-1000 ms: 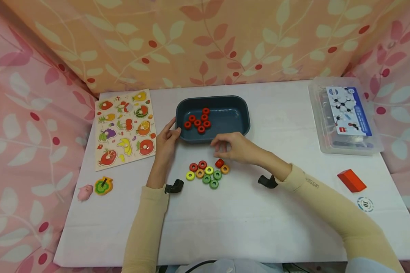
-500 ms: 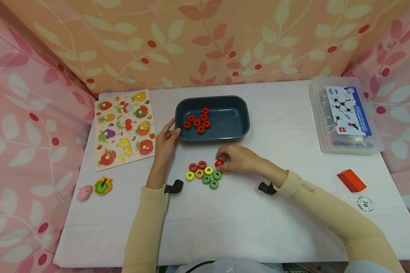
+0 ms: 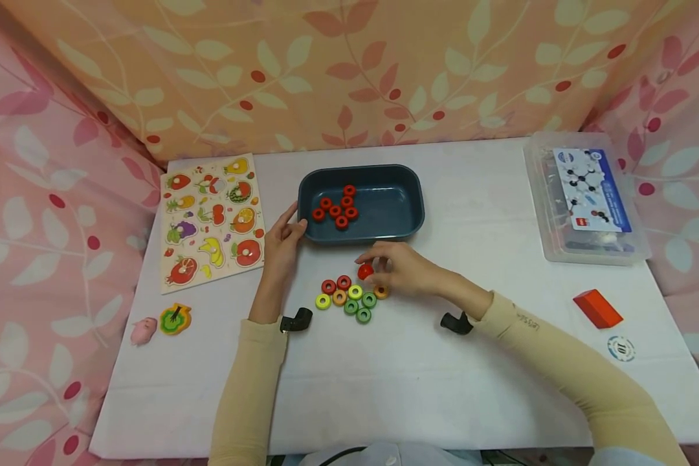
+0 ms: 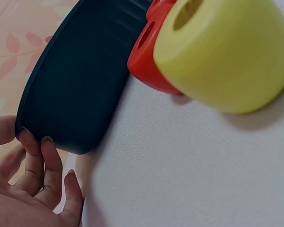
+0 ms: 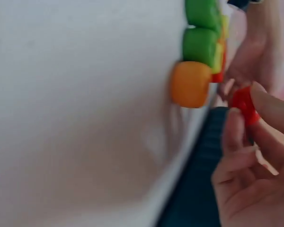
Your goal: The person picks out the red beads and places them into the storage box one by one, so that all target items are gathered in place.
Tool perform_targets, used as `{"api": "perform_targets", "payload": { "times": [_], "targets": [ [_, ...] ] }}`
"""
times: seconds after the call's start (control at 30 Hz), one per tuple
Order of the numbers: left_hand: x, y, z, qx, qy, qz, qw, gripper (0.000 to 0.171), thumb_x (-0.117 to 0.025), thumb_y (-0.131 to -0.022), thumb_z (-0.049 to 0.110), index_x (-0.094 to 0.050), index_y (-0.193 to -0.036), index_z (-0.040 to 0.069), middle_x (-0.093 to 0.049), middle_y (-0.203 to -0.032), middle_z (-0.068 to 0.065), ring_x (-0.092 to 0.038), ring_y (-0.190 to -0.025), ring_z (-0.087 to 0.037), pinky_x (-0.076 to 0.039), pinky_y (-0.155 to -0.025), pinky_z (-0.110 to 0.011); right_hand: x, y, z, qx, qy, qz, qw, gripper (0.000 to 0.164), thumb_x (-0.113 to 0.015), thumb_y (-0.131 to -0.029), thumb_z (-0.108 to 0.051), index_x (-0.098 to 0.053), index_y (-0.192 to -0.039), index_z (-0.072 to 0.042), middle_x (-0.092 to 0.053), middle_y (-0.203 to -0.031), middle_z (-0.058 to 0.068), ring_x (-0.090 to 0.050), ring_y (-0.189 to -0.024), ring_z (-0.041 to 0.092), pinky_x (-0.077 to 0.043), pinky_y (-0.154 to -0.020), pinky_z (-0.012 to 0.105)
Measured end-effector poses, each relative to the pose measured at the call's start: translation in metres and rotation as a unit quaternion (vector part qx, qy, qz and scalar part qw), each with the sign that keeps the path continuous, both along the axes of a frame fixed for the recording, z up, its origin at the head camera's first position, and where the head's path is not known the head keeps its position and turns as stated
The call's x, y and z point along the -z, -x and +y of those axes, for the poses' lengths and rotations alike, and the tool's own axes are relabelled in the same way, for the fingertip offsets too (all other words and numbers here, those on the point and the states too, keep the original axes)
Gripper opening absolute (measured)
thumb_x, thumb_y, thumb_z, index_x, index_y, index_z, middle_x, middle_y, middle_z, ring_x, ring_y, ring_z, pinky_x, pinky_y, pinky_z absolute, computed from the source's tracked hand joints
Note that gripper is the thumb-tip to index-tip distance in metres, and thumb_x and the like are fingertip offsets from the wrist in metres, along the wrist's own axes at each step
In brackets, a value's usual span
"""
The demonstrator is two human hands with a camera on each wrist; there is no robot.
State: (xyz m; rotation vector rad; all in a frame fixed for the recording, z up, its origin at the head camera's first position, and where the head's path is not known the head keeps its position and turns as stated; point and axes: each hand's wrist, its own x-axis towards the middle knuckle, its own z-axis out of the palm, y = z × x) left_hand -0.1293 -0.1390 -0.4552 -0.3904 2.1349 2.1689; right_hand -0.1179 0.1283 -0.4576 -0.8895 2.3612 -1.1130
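Note:
My right hand pinches a red bead between thumb and fingers, just over the far side of a cluster of beads. In the right wrist view the same red bead sits at the fingertips. The cluster holds red beads, yellow beads, orange beads and green beads, each with a hole. My left hand grips the near left corner of a dark blue tray. Its fingertips show at the rim in the left wrist view. Several red beads lie inside the tray's left half.
A wooden fruit puzzle board lies at the back left, with a pink pig figure and a yellow-green toy piece before it. On the right are a clear plastic case, a red block and a round white chip.
The right hand came down from beside the tray to the cluster, took hold of the red bead and has moved it slightly up and left. The left hand stays at the tray.

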Motion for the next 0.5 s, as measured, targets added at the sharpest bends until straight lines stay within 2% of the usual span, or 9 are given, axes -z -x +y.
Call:
{"api": "perform_targets", "payload": {
  "times": [0.1,0.2,0.33,0.5],
  "targets": [
    [-0.001,0.000,0.000,0.001,0.004,-0.002,1.0000,0.050,-0.061,-0.101,0.017,-0.050,-0.149,0.020,-0.058,-0.116,-0.034,-0.057,-0.104,-0.028,-0.042,-0.108,-0.042,-0.010,0.005,0.001,0.006,0.065,0.023,0.998,0.036,-0.080,-0.086,-0.013,-0.072,-0.120,-0.011,-0.065,-0.099,-0.006,-0.059,-0.078,0.013,-0.050,-0.069,0.032],
    [-0.002,-0.001,0.000,0.003,0.008,-0.005,0.9999,0.050,-0.060,-0.101,0.018,-0.049,-0.150,0.021,-0.057,-0.120,-0.035,-0.056,-0.107,-0.031,-0.043,-0.106,-0.036,-0.019,0.012,0.003,0.028,0.099,0.048,0.994,0.035,-0.081,-0.084,-0.014,-0.072,-0.118,-0.013,-0.066,-0.100,-0.006,-0.058,-0.072,0.012,-0.048,-0.064,0.030],
    [-0.002,-0.001,0.001,0.005,0.010,-0.006,0.9999,0.051,-0.060,-0.101,0.017,-0.048,-0.150,0.020,-0.059,-0.119,-0.032,-0.057,-0.110,-0.032,-0.045,-0.104,-0.030,-0.024,0.029,0.008,0.082,0.092,0.070,0.990,0.033,-0.082,-0.084,-0.015,-0.071,-0.116,-0.015,-0.067,-0.096,-0.001,-0.057,-0.066,0.013,-0.043,-0.056,0.026],
    [-0.001,-0.001,0.001,0.006,0.007,-0.001,1.0000,0.050,-0.060,-0.101,0.017,-0.048,-0.150,0.019,-0.059,-0.117,-0.033,-0.057,-0.106,-0.029,-0.044,-0.106,-0.035,-0.022,0.055,0.010,0.162,0.064,0.070,0.982,0.033,-0.082,-0.085,-0.017,-0.070,-0.116,-0.015,-0.067,-0.080,0.002,-0.059,-0.066,0.017,-0.041,-0.056,0.029]
  ]
}}
